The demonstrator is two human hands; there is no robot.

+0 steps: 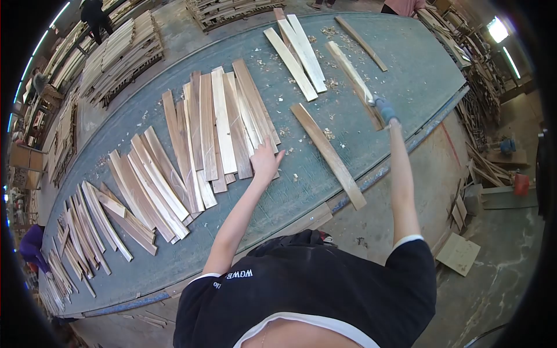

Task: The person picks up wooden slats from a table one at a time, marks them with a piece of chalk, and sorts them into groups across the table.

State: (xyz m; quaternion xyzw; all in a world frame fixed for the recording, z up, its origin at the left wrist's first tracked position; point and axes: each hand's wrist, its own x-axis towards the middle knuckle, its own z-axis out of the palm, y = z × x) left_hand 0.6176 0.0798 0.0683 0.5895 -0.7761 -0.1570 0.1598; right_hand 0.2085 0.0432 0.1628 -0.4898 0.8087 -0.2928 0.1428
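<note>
My left hand (265, 160) is bare, its fingers stretched out and thumb apart, at the near end of a row of wooden planks (223, 119). The fingertips appear to rest on a brown plank (255, 98) at the row's right side. My right hand (384, 109), in a grey-blue glove, is closed at the edge of a pale and brown plank (351, 75) on the green table. Its fingers are partly hidden. Between my hands a single plank (328, 152) lies slanted, its near end sticking out past the table edge.
Wood shavings are scattered on the green table (400, 55). A few planks (299, 52) and a thin strip (361, 43) lie at the far side. More planks (154, 180) spread leftward. Stacked lumber (122, 55) stands beyond. A person in purple (33, 249) is at the far left.
</note>
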